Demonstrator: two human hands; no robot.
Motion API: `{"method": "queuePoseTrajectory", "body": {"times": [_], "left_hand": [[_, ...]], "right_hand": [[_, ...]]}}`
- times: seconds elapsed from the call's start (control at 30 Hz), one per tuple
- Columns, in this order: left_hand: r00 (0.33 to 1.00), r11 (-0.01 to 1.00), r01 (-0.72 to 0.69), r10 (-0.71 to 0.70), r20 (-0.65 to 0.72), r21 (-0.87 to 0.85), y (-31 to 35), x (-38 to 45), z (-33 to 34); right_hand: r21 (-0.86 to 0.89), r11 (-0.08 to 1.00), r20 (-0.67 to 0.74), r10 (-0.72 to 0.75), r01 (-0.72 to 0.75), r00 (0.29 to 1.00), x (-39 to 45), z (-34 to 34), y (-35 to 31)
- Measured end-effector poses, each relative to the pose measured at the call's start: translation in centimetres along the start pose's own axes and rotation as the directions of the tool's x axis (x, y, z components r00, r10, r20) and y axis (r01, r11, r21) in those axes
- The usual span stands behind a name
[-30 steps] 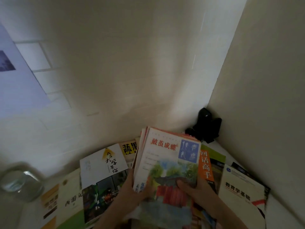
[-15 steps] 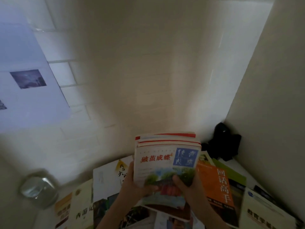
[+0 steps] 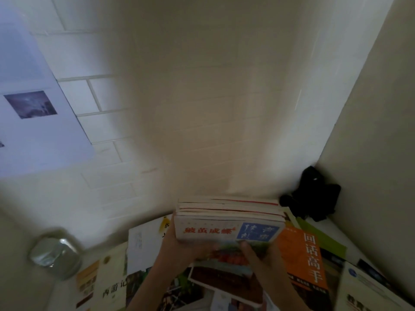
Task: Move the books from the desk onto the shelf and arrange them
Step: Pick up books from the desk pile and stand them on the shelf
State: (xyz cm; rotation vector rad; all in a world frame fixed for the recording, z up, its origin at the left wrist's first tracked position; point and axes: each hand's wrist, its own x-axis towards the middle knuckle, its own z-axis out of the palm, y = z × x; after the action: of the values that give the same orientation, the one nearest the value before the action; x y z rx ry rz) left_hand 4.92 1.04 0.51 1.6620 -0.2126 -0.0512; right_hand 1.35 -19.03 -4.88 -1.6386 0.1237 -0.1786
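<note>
Stack of books (image 3: 229,217): held above the table (image 3: 332,227) between left hand (image 3: 179,245) and right hand (image 3: 260,254), fingers curled onto its cover; orange book (image 3: 301,254) beneath; blurred, perhaps glass jar (image 3: 56,257) left.

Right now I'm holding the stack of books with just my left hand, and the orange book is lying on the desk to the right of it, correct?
Not quite. The head view shows both hands holding the stack of books: left hand and right hand. The orange book does lie on the desk to its right.
</note>
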Motion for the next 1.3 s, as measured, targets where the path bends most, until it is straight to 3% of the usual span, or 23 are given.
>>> {"method": "queuePoseTrajectory", "body": {"times": [0.27,0.47,0.67,0.83,1.0,1.17,1.3], "left_hand": [[0.998,0.995,0.069,-0.069,-0.001,0.070,-2.1,-0.8,-0.7],[0.990,0.985,0.139,-0.136,0.040,-0.099,-4.2,-1.5,-0.5],[0.980,0.959,0.118,-0.154,-0.123,-0.258,-4.2,-2.1,-0.4],[0.963,0.985,-0.012,-0.036,-0.268,-0.172,0.4,-5.4,-2.7],[0.853,0.981,-0.131,0.039,-0.520,-0.140,5.9,-13.0,-9.9],[0.625,0.986,-0.161,0.144,-0.767,0.054,11.9,-23.1,-18.4],[0.438,0.961,-0.163,0.275,-0.856,0.226,18.7,-31.3,-22.4]], "right_hand": [[-0.023,0.999,0.156,-0.042,0.046,0.987,0.3,-1.0,0.0],[-0.073,0.997,0.122,-0.011,0.020,0.992,-0.6,-0.1,2.3],[-0.172,0.983,0.091,-0.055,0.070,0.994,-0.9,-0.2,1.6],[-0.166,0.976,0.280,-0.092,0.142,0.956,-2.3,0.3,-4.6],[-0.136,0.920,0.536,-0.244,0.367,0.808,-5.4,6.9,-13.1],[-0.043,0.776,0.717,-0.414,0.629,0.560,-9.3,17.1,-19.8],[0.237,0.753,0.783,-0.522,0.614,0.338,-14.5,23.3,-26.1]]}}
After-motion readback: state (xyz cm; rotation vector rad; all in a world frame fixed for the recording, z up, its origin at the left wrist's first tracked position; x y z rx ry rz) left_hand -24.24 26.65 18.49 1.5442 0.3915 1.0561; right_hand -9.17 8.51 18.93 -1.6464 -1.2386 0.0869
